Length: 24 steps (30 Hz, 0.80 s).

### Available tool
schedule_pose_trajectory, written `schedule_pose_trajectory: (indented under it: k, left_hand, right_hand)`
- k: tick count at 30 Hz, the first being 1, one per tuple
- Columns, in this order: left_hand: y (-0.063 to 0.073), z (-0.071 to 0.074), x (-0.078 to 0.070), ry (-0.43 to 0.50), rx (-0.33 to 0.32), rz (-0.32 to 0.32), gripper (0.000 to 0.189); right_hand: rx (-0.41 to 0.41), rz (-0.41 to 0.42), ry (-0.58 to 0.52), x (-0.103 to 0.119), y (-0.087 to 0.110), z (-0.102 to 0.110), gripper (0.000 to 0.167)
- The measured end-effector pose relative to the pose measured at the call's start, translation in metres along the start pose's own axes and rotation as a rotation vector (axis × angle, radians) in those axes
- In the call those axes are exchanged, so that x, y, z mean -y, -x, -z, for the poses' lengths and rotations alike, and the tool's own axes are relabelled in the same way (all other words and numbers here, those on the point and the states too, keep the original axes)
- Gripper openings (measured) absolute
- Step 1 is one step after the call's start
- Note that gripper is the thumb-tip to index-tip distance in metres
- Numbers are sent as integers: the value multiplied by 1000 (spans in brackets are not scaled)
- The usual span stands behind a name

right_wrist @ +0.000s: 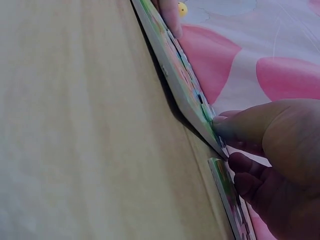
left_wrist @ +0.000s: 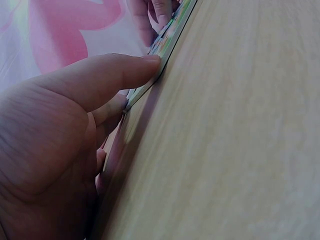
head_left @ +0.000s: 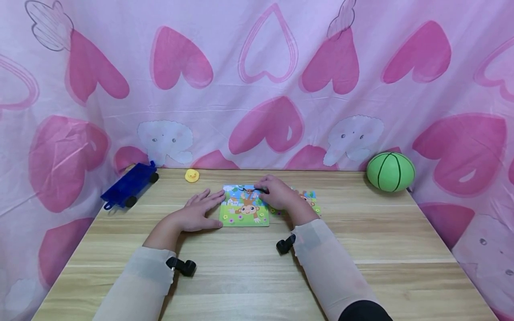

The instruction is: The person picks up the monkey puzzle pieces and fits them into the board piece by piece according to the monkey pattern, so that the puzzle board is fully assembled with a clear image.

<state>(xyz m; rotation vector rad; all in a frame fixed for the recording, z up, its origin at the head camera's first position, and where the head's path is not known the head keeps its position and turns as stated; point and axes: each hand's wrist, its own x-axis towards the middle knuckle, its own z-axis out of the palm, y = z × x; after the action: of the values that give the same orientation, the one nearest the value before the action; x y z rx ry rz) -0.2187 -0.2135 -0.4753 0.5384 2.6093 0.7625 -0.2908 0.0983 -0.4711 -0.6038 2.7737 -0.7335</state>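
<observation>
A jigsaw puzzle board with a monkey picture lies flat on the table. My left hand rests along its left side, fingers spread; the thumb touches the board's near edge in the left wrist view. Over the upper right of the board is my right hand. Its thumb and forefinger pinch at the puzzle surface, seemingly on a puzzle piece that the fingers mostly hide. A dark gap shows beside those fingertips. A second puzzle board lies to the right, partly covered by the right hand and wrist.
A blue toy cart stands at the back left, with a yellow rubber duck to its right. At the back right sits a green ball with dark stripes. A pink heart-print curtain hangs behind the wooden table.
</observation>
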Motion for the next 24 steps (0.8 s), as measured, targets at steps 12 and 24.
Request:
schedule_pose_trajectory:
  k: [12,24]
  left_hand:
    - [1,1,-1,1,2,-3,94]
    - [1,3,-4,15,10,4,93]
  right_hand:
    - [23,44,17,-4,-2,1,43]
    - [43,56,8,-2,0,4,44]
